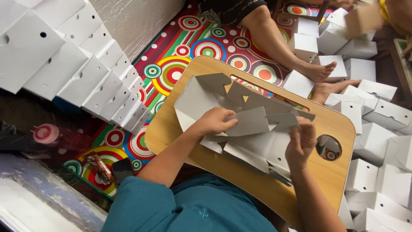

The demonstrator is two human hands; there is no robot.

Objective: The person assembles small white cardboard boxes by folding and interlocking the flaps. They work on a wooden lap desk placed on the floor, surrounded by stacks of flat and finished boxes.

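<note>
A flat grey cardboard box blank (257,146) with several flaps lies on a small wooden lap table (180,129). My left hand (214,121) grips one of its flaps near the middle, fingers curled over the edge. Over at the blank's right side, my right hand (300,141) pinches another flap. More of the grey card (197,96) spreads toward the table's far left part.
A row of folded white boxes (86,77) leans along the left. Many assembled white boxes (377,141) pile up at the right. Another person's bare legs and feet (300,60) stretch over a colourful circle-patterned mat (171,73). The table has a round hole (328,147).
</note>
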